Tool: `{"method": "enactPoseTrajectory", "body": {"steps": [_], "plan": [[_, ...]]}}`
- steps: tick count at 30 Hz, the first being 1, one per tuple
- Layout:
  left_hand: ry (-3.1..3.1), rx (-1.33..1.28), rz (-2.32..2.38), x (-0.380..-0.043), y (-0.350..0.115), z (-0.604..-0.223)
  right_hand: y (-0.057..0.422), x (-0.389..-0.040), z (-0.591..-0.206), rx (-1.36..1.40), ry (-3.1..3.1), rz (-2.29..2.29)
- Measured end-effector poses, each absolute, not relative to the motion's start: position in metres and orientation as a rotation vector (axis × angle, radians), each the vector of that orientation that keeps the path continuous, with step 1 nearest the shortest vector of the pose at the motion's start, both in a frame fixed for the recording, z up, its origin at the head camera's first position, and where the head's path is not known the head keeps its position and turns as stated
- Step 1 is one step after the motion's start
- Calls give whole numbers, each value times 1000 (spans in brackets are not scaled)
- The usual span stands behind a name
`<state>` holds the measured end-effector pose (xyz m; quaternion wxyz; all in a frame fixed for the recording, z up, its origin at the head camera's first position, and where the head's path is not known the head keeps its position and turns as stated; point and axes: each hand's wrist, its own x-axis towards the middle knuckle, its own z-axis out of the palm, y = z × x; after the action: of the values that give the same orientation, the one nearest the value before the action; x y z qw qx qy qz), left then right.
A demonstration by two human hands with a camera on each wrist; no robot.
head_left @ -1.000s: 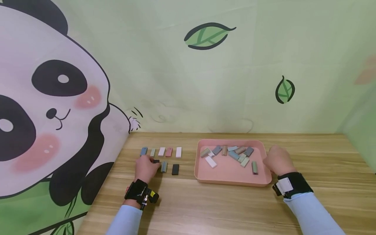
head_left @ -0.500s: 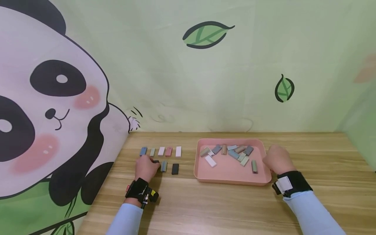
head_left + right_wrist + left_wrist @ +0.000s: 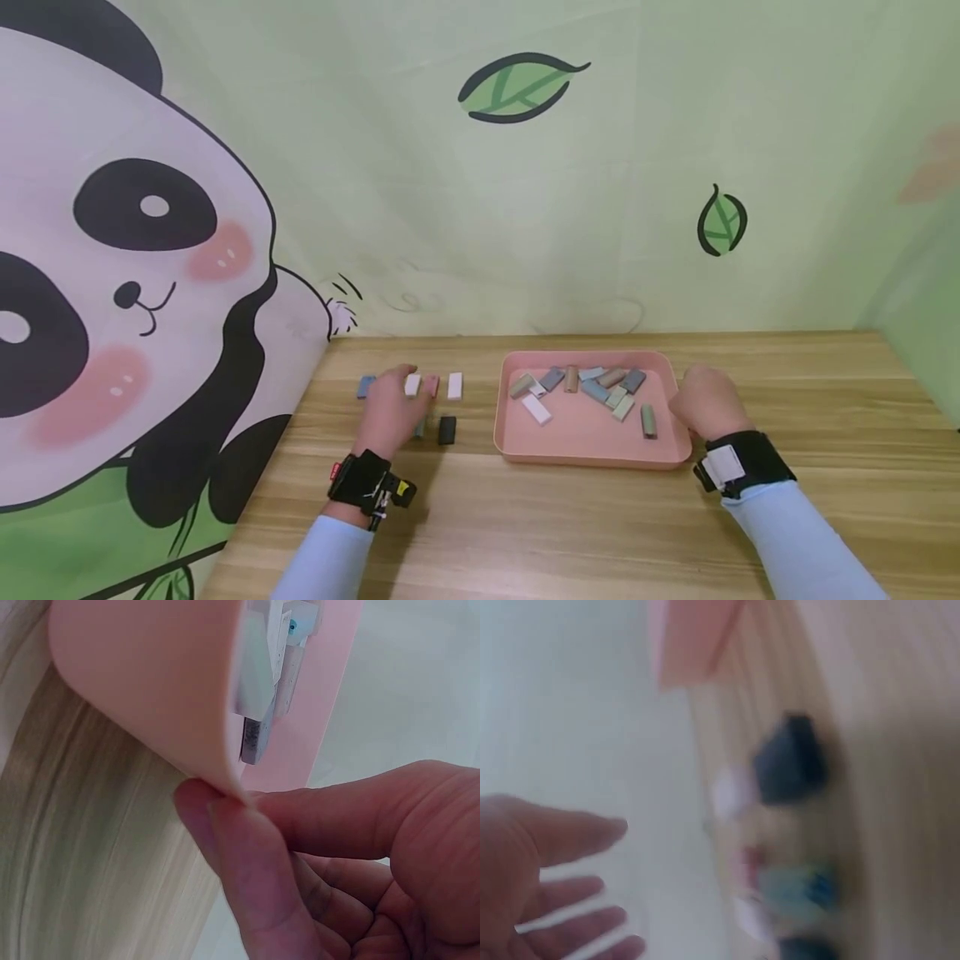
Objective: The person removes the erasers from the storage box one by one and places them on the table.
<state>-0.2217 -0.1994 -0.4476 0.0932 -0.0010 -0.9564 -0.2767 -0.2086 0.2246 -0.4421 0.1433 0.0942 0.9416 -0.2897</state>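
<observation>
My left hand (image 3: 390, 408) hovers over the left part of two rows of small blocks. In the left wrist view its fingers (image 3: 577, 896) are spread and hold nothing. Around it lie a blue block (image 3: 365, 386), a white block (image 3: 412, 384), a pink block (image 3: 432, 385), another white block (image 3: 455, 386), a blue-green block (image 3: 419, 429) and a black block (image 3: 447, 430). The hand hides some others. My right hand (image 3: 708, 400) pinches the right wall of the pink tray (image 3: 592, 460) between thumb and finger, clearly seen in the right wrist view.
Several mixed blocks lie loose in the tray, mostly toward its back, with a green block (image 3: 648, 422) near its right side. The wooden table (image 3: 540, 533) meets a pale green printed curtain (image 3: 420, 208) behind and a panda picture (image 3: 180, 333) at left.
My left hand has let go of a dark block in the front row, risen and moved slightly right and back, its fingers opening. My right hand keeps its pinch on the tray.
</observation>
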Motion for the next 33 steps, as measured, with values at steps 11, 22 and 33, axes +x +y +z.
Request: {"method": "enactPoseTrajectory", "body": {"steps": [11, 22, 33], "plan": [[-2717, -624, -511, -230, -140, -444, 228, -210, -445, 268, 2721, -806], [-2752, -1076, -254, -228, -78, -458, 228, -210, -445, 299, 2730, -802], [-2898, -1067, -40, -235, -51, -474, 228, -212, -445, 322, 2701, -865]]}}
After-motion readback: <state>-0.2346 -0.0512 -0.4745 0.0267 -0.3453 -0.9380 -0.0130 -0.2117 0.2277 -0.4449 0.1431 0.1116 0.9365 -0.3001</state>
